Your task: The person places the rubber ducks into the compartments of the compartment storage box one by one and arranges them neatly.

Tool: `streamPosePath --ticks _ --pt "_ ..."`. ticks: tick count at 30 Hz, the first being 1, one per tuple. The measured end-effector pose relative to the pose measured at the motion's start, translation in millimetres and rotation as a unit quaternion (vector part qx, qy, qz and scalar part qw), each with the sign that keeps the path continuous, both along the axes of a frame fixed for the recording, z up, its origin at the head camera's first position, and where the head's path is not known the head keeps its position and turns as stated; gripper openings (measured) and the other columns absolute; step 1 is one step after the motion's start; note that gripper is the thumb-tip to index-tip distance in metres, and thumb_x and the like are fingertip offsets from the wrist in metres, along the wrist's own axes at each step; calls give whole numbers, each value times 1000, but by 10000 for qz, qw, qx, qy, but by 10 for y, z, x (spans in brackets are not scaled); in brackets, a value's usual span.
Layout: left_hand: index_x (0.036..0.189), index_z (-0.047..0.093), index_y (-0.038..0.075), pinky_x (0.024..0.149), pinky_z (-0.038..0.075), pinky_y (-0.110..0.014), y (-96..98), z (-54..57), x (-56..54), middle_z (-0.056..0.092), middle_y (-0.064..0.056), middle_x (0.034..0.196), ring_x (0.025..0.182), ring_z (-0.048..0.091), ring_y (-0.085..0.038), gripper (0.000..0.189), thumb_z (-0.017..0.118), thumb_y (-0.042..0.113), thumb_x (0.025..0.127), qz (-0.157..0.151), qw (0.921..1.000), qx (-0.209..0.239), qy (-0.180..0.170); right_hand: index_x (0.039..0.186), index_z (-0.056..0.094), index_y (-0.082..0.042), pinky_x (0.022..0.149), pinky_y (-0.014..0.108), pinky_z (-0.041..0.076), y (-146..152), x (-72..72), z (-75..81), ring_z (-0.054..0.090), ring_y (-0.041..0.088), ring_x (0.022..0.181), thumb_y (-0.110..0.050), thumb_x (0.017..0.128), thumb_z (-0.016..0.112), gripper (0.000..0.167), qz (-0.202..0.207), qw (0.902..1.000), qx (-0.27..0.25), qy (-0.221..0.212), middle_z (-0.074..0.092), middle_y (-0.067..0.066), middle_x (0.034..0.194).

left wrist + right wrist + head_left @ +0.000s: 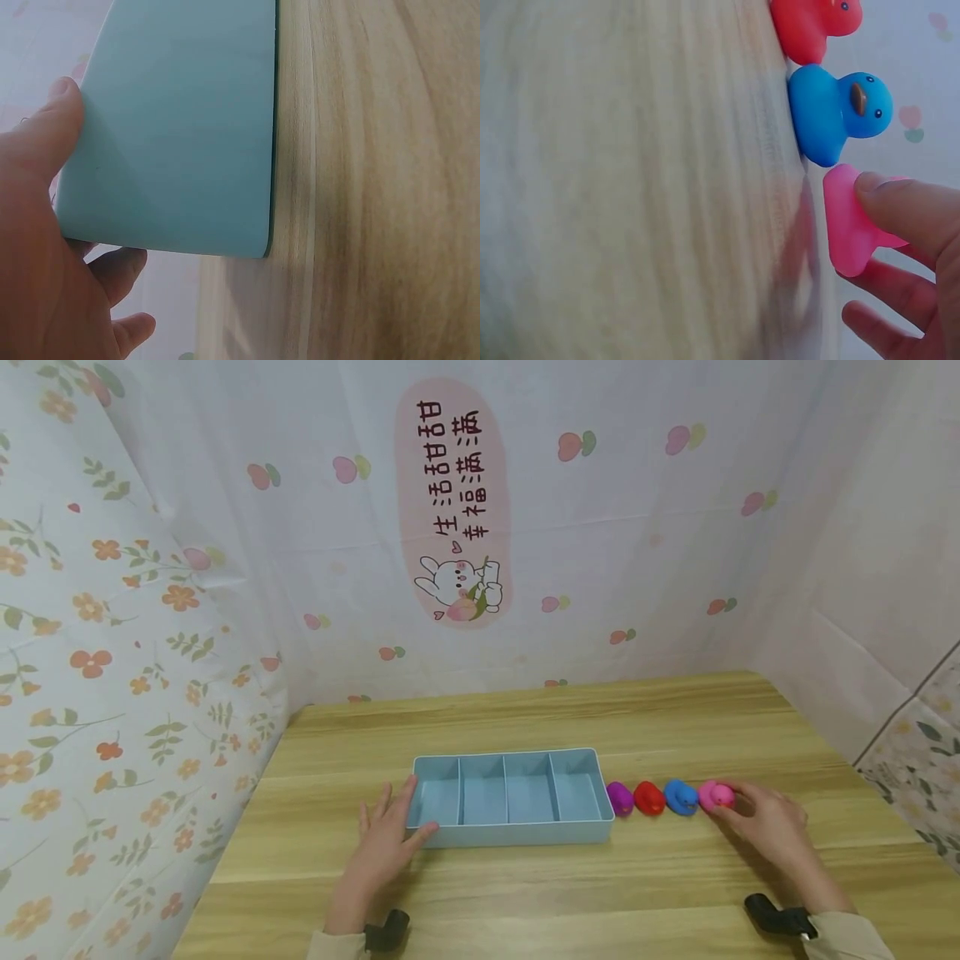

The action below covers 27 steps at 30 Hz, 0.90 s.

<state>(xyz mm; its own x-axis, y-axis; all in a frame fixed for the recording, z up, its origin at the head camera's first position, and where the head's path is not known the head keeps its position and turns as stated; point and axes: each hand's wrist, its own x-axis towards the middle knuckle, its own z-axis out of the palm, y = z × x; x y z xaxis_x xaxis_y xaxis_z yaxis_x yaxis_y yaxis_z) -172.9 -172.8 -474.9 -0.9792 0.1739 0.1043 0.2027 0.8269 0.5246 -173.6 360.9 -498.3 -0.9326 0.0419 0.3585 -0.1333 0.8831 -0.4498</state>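
My right hand [772,827] pinches a pink rubber duck [716,796] between thumb and fingers, at the right end of a row of ducks. In the right wrist view the thumb lies on the pink duck [847,221], close beside the blue duck [832,112]. At the left end of a light blue divided box [517,835], my left hand [382,843] rests with spread fingers. Its thumb touches the front rim, and its index finger lies along the left wall. The left wrist view shows the box's plain front wall [180,142].
Left of the blue duck stand a red duck [649,798] and a purple duck [620,798], the purple one right by the box's right end. The box has several compartments with bare floors. A printed cloth [637,543] hangs behind the wooden table [525,902].
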Motion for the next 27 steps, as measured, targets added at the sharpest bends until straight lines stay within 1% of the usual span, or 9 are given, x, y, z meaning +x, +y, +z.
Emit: streamPosePath --ticks 5,8,14,19,27 --pt "152 23 10 109 -5 -71 3 9 0 39 -14 150 144 14 -44 79 59 45 91 11 10000 29 -40 111 63 0 75 58 27 -13 1 57 55 54 91 -28 79 78 45 -57 9999 57 -76 63 33 108" --pt "152 22 10 109 -5 -71 4 15 -1 39 -15 150 144 13 -44 80 59 46 91 -1 10000 37 -64 111 63 1 75 59 28 -16 -5 83 54 53 92 -29 79 78 46 -53 10000 52 -62 62 34 108" --pt "152 22 8 109 2 -71 -6 5 5 36 -16 151 144 15 -45 80 60 43 91 -36 9999 123 -18 108 63 1 77 62 27 -73 -10 126 51 51 97 -25 78 79 43 -2 9997 -134 206 62 33 108" --pt "152 23 8 111 9 -69 -16 -12 5 36 -18 151 143 18 -46 79 61 43 91 -55 9997 239 0 108 63 2 80 63 25 -132 -7 165 50 51 97 -23 77 80 43 11 9994 -233 255 61 34 108" --pt "152 22 9 113 11 -67 -19 -18 -6 36 -20 150 143 19 -46 81 60 46 91 -27 9996 261 -81 108 62 3 86 68 23 -155 -15 203 50 53 99 -19 76 80 43 27 9991 -241 339 61 34 109"
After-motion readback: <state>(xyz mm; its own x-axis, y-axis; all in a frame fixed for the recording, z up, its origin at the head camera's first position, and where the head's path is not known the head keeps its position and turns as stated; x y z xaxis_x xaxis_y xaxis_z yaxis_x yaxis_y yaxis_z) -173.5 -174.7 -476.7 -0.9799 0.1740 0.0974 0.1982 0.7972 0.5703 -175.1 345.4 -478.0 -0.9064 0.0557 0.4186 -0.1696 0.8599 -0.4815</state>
